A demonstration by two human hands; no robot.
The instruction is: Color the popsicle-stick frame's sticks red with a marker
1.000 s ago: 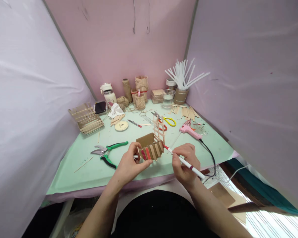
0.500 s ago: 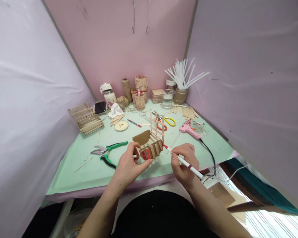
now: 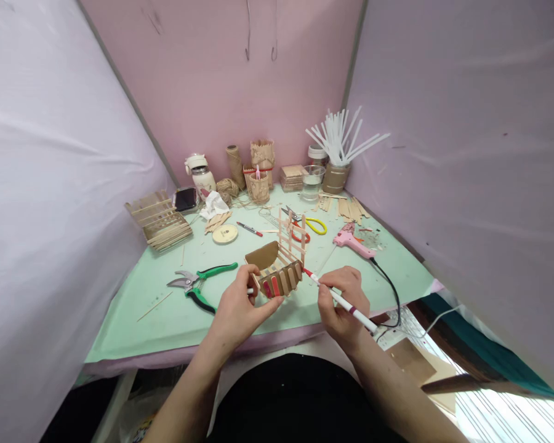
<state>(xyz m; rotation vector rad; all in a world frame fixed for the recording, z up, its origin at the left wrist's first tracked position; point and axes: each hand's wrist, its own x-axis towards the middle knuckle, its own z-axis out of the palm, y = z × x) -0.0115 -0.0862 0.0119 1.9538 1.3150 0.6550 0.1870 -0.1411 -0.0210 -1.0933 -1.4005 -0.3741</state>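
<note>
Green-handled clippers (image 3: pixel 197 285) are lying left of the left hand (image 3: pixel 240 303), which is gripping a small stick-and-cardboard box (image 3: pixel 282 283) over the table (image 3: pixel 129 335). A white marker (image 3: pixel 341 301) is pointing its red tip at the box's right edge, and the right hand (image 3: pixel 345 320) is pinching its barrel.

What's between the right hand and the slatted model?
The front of the pen, red tip foremost, reaches from the right hand toward the slatted model's right edge; contact is unclear. The head view shows this.

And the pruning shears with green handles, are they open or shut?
Open: the pruning shears lie with their blades parted and handles spread apart.
</note>
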